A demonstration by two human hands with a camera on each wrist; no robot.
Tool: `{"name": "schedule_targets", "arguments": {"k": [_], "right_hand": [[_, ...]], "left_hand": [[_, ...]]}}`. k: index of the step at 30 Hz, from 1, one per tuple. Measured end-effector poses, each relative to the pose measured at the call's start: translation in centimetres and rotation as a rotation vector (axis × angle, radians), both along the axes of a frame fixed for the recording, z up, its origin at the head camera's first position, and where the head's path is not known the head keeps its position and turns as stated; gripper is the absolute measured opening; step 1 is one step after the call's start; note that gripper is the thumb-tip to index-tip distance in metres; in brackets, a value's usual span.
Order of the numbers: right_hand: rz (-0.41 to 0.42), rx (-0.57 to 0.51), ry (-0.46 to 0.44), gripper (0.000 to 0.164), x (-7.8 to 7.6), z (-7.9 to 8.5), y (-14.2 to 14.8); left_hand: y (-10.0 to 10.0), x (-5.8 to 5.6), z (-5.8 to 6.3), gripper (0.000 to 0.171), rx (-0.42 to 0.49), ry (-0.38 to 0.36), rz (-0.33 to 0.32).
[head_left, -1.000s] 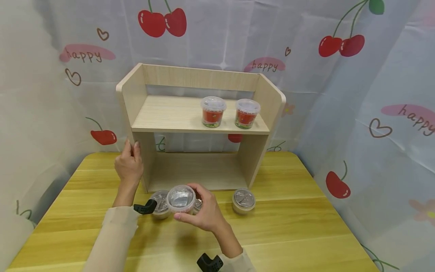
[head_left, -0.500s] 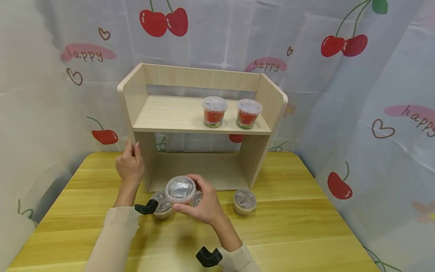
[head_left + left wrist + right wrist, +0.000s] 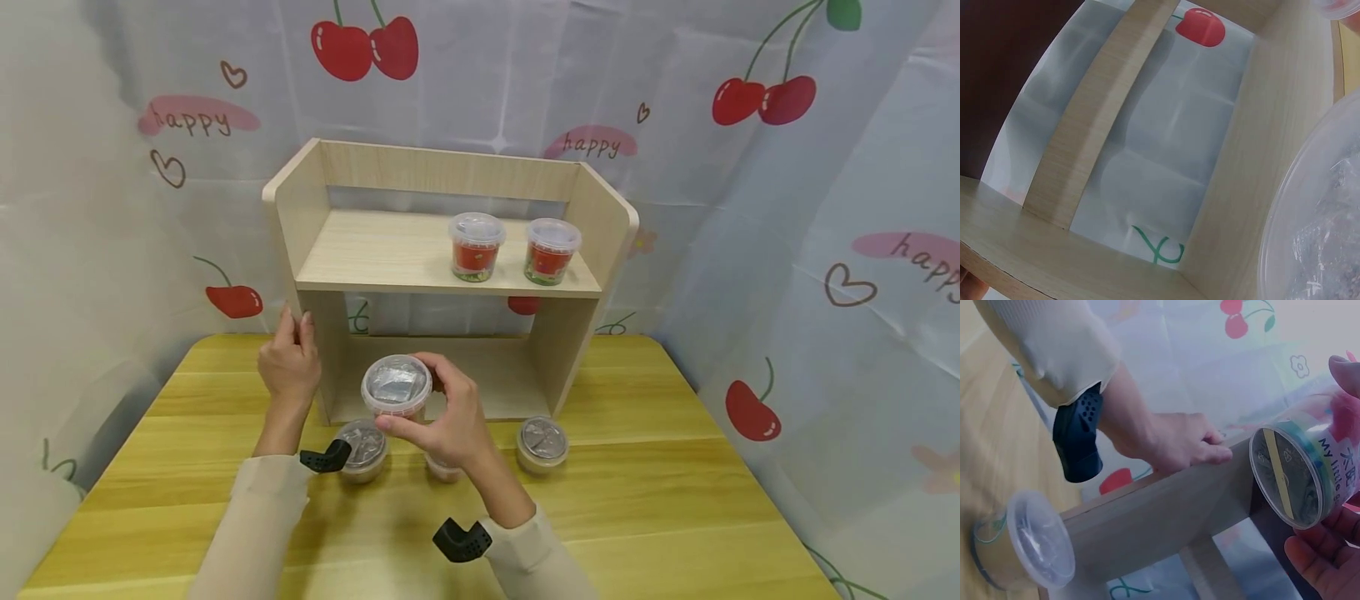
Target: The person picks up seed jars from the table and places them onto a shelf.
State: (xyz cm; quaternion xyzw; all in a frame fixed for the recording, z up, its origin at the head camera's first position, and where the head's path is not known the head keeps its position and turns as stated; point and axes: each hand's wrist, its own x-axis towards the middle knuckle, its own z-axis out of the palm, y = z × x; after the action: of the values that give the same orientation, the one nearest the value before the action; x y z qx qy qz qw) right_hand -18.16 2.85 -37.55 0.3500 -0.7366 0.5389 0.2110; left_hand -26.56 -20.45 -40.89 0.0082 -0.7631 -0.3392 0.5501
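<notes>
My right hand (image 3: 457, 417) grips a small round plastic tub (image 3: 395, 385) with a clear lid, thumb at the near side and fingers round the far side. Silvery wrapping shows through its lid; its clear underside and printed label show in the right wrist view. The tub is lifted in front of the lower compartment of the wooden shelf unit (image 3: 446, 292). My left hand (image 3: 288, 362) holds the front edge of the unit's left side panel (image 3: 1166, 509), thumb and fingers on either side. Two lidded tubs, one left (image 3: 477, 247) and one right (image 3: 552, 252), stand on the upper board.
On the yellow wooden table (image 3: 645, 500), three tubs stand before the unit: one by my left wrist (image 3: 363, 450), one partly hidden behind my right hand (image 3: 442, 468), one farther right (image 3: 542, 444). A cherry-patterned curtain (image 3: 480, 83) hangs behind. Black wrist cameras sit at both sleeves.
My right hand has raised the tub upward and toward the shelf unit, uncovering more of the tubs behind it. My left hand keeps its place on the side panel.
</notes>
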Motion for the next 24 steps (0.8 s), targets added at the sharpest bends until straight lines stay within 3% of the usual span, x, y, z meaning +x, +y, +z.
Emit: {"name": "schedule_targets", "arguments": {"k": [14,24], "right_hand": [[-0.090,-0.057,-0.017,0.064,-1.5,2.5,-0.7],[-0.109,-0.085,-0.012,0.068,-2.8,4.4,-0.5]], "left_hand": [[-0.3,-0.2,-0.2,0.023,-0.010,0.010,0.010],[-0.2,-0.2,-0.2,0.025,-0.012,0.005,0.003]]}}
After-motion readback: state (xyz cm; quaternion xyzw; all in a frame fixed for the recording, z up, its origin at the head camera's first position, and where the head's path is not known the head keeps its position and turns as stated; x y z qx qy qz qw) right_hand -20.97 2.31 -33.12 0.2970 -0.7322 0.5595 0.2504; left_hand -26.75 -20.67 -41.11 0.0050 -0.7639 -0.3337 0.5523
